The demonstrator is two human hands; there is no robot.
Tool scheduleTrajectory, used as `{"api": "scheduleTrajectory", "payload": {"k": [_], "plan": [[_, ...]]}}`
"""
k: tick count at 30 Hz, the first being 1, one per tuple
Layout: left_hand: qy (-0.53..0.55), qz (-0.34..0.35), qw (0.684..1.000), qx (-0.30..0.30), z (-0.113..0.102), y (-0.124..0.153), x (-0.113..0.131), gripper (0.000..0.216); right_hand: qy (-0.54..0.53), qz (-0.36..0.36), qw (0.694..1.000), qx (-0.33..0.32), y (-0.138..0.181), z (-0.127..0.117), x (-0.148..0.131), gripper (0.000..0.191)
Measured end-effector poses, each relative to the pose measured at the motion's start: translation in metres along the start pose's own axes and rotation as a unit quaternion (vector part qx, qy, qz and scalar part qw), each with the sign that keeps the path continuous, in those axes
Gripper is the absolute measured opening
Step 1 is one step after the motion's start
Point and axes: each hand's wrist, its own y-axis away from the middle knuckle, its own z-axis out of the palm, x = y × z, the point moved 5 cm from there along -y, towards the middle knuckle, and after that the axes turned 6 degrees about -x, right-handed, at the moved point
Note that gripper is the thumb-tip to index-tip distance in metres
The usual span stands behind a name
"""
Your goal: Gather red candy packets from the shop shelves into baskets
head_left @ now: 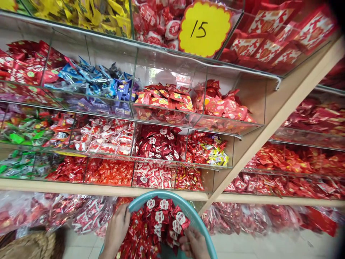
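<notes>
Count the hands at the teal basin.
2: the left hand is on the left rim of the basin; the right hand is at the wrapped candies inside, toward its right side. No others show.

Round teal plastic basin (pixel 197 215) heaped with shiny red packets (pixel 138 230)
Held in the left grip (pixel 120 221); white-printed dark-red packets (pixel 159 217) beside the right grip (pixel 192 241).

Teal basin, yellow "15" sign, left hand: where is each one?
Teal basin (pixel 196 220): head view, inner wall, right side.
Yellow "15" sign (pixel 205 29): head view, middle of its face.
Left hand (pixel 121 221): head view, back of the hand.
</notes>
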Motion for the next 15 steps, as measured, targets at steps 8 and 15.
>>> {"api": "scheduleTrajectory", "payload": {"k": [8, 15], "plan": [[-0.005, 0.003, 1.0, 0.001, -0.002, 0.0, 0.004, 0.03, 0.059, -0.019, 0.998, 0.018, 0.012, -0.004, -0.007, 0.063], [-0.024, -0.007, 1.0, -0.006, -0.002, 0.001, 0.005, 0.032, 0.331, -0.075, 0.941, -0.015, 0.026, -0.01, -0.003, 0.022]]}}
